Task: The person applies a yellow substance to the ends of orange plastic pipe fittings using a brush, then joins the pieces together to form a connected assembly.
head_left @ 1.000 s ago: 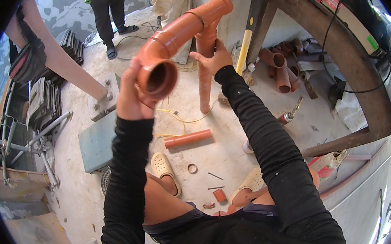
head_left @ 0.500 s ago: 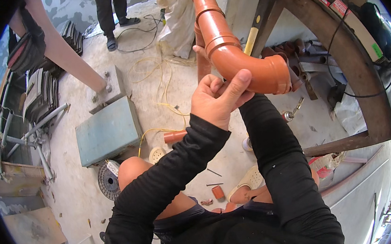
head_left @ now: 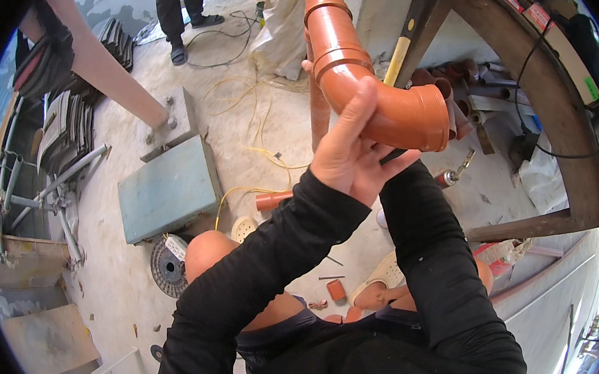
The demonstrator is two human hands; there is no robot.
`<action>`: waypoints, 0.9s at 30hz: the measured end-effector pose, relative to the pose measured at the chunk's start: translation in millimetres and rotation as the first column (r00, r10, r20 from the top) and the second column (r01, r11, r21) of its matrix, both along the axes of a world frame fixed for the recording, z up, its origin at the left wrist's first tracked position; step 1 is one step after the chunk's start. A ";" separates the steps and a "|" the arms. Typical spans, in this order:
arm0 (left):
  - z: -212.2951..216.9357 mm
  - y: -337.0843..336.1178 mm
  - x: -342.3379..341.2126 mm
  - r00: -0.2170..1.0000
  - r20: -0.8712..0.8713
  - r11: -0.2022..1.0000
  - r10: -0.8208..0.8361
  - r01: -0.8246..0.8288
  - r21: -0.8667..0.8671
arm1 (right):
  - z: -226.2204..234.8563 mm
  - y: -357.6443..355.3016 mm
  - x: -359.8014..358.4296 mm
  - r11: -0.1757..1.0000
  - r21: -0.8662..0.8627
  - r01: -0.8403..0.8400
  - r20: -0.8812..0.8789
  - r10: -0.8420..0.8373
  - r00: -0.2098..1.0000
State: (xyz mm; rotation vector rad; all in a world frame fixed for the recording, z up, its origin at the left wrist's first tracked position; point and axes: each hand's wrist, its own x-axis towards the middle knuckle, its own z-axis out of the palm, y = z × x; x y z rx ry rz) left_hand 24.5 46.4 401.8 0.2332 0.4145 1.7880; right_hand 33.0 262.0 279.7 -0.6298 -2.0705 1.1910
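An orange plastic pipe fitting (head_left: 353, 65) with a bent elbow end slants up in front of me, its open socket toward the right. My right hand (head_left: 308, 66) grips it from behind; only fingertips show at its left side, and the rest is hidden by the fitting. Beneath the elbow is my left hand (head_left: 353, 150), palm visible and fingers stretched out, the thumb up along the bend. Whether that thumb presses on the elbow I cannot tell. A narrower orange pipe (head_left: 318, 107) hangs behind the fitting; how it joins is hidden.
A blue-grey box (head_left: 168, 190) lies on the floor at left, near a pinkish post (head_left: 115, 75). A wooden-framed table (head_left: 565, 128) stands right, with a yellow tool handle (head_left: 397, 61) beside it. Yellow cord (head_left: 243, 189) crosses the floor. Another person's legs (head_left: 172, 16) are far off.
My left hand has opened from a bent-finger pinch near the elbow to outstretched fingers. The fitting has shifted slightly right in view, with my right hand still on it.
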 end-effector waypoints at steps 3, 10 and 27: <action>2.9 4.0 6.3 0.993 -0.070 0.995 0.091 -0.089 0.035 | -1.2 -3.6 1.3 1.000 -0.002 -0.002 -0.004 0.002 1.000; 0.0 4.4 0.5 0.985 -0.101 0.990 0.142 -0.141 0.011 | -0.1 -6.5 4.2 1.000 -0.003 -0.003 0.004 0.003 1.000; 16.0 -3.3 -19.4 0.913 -0.400 0.982 0.087 -0.145 -0.117 | 0.4 -12.1 8.9 1.000 -0.005 -0.009 -0.001 0.009 1.000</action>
